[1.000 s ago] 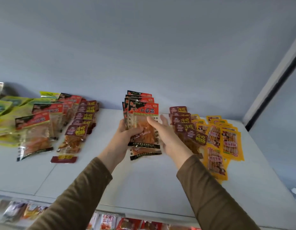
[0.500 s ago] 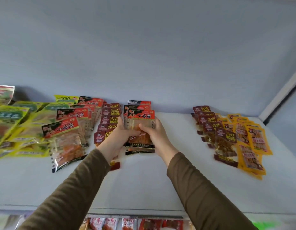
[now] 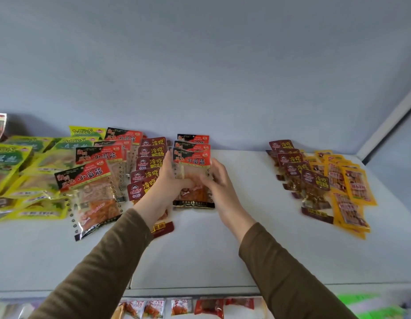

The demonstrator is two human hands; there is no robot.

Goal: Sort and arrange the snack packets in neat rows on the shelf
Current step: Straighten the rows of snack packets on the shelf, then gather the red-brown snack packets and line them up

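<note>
A small stack of red-topped clear snack packets stands on the white shelf near its middle. My left hand grips its left side and my right hand grips its right side, thumbs across the front. Just left of the stack lies a row of dark red packets, partly under my left wrist. Further left is a fanned row of the same red-topped packets.
Green and yellow packets pile up at the far left. At the right lie dark red packets beside orange-yellow packets. The grey back wall rises behind. More packets show on the shelf below.
Both hands have carried the red-topped stack leftward, from beside the right-hand dark red packets to next to the left-hand dark red row. The view has swung left with them.
</note>
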